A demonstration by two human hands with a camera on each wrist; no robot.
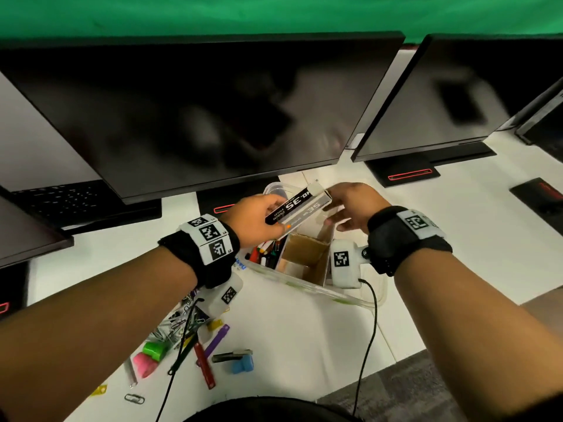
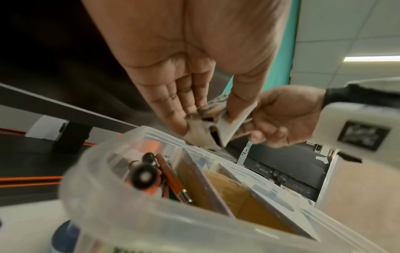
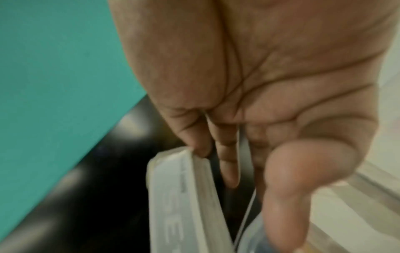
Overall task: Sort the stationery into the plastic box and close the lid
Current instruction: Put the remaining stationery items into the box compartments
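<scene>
A black and white staples box [image 1: 300,207] is held tilted over the clear plastic box [image 1: 292,283]. My left hand [image 1: 275,219] grips its near end between thumb and fingers. My right hand [image 1: 330,208] pinches its far end, where a white flap sticks up. In the left wrist view the staples box [image 2: 229,130] sits between the left hand [image 2: 205,118] and the right hand [image 2: 281,119], just above the plastic box [image 2: 129,214]. In the right wrist view the fingers [image 3: 201,145] grip the edge of the white staples box [image 3: 173,196]. Pens [image 1: 268,254] fill the left compartment, and a brown cardboard insert [image 1: 307,257] stands beside them.
Loose stationery lies on the white table at lower left: a green piece [image 1: 155,350], a pink eraser [image 1: 144,363], a red strip [image 1: 204,365], a purple strip [image 1: 216,339], a blue item [image 1: 242,363] and paper clips [image 1: 134,399]. Dark monitors [image 1: 198,117] stand close behind the box.
</scene>
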